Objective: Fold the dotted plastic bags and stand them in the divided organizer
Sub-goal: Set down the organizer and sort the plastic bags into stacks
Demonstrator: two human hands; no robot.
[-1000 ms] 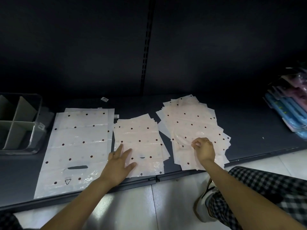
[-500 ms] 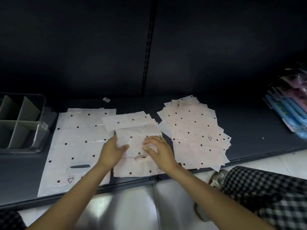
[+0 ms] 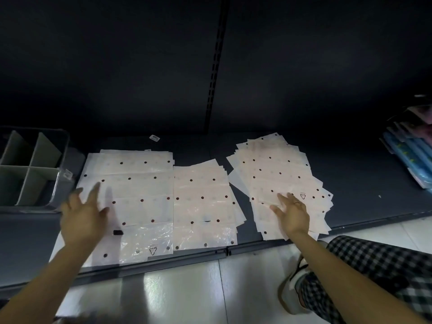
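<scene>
3 spreads of dotted bags on a dark shelf. Left spread: large bags laid flat, handle cutout near the front edge. Middle pile: smaller bags, touching the left spread's right edge. Right pile: fanned loosely, apart from the middle one. Left hand over the left spread's left edge, blurred, fingers spread and straight, gripping nothing. Right hand flat on the right pile's front part, fingers extended, ring on 1 finger, pinching nothing. Organizer at far left on the shelf, just beside the left spread, divided into 4 compartments, no bags visible inside. Blue packets at the far right. Small label behind the bags. Checked trousers and a shoe on the tiled floor below.
</scene>
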